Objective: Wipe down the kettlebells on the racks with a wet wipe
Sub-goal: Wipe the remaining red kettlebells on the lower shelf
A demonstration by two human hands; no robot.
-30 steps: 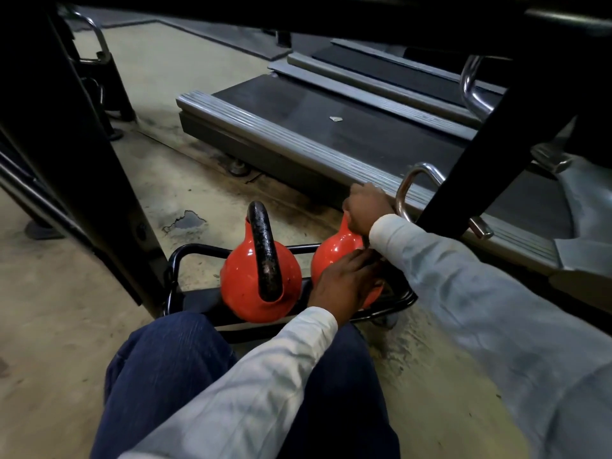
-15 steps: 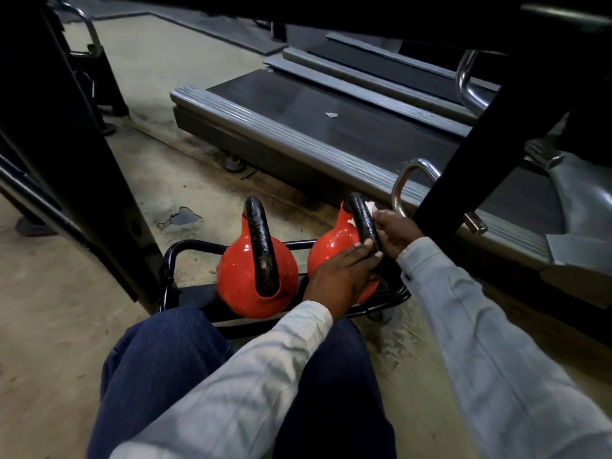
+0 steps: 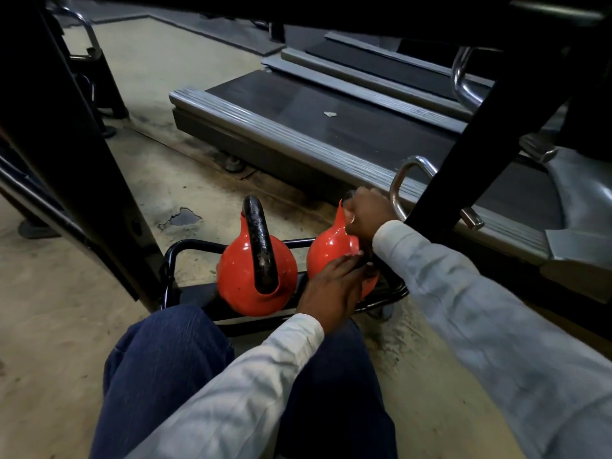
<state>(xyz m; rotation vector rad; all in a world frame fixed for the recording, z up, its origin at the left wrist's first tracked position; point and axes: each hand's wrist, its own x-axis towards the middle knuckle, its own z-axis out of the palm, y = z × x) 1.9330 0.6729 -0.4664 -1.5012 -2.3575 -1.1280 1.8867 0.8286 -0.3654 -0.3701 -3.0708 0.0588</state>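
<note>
Two red kettlebells sit side by side on a low black rack (image 3: 185, 246) on the floor, just beyond the person's knees. At far left, a thick black upright (image 3: 66, 160) rises close beside the rack's end. The left kettlebell (image 3: 238, 279) stands untouched, its black handle arching from near to far. Next comes the left grip (image 3: 331, 286), its fingers laid flat and pressed on the near shoulder of the right kettlebell (image 3: 326, 253), steadying it. The right grip (image 3: 367, 213) is curled tight over the crown of that bell's handle, which also runs near to far. The wet wipe is probably bunched inside this grip, though the view does not show it. A stroke along the handle would likely travel toward the person, down to the left fingertips. Room is tight on the right: a chrome loop (image 3: 402, 180) and a slanted black post (image 3: 463, 167) stand just beside the knuckles. A treadmill deck (image 3: 298, 134) lies close behind.
</note>
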